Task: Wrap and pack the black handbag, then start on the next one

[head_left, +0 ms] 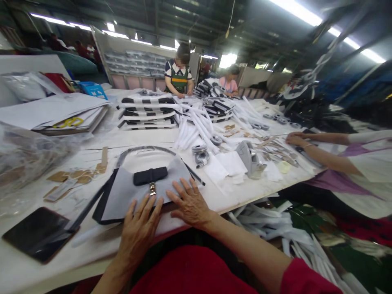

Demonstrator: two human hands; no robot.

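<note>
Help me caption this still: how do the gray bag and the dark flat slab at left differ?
Color: the gray bag has a light face; the dark flat slab is nearly black.
Parts: the bag has a curved handle and metal clasp; the slab shows neither.
Contact: the left hand and right hand rest on the bag; neither touches the slab.
Both lie on the white table.

place: factory workshop, bag work | overhead: strip lights [297, 11], dark roof [196, 18] | crew: co-workers [179, 78] along a long shared counter [245, 191] | stock: stacked black-and-white pieces [150, 111], coiled grey straps [200, 154], card tags [83, 177], loaded rack [134, 64] behind | kit: yellow-handled scissors [72, 121] | product: handbag [118, 200] at near edge
</note>
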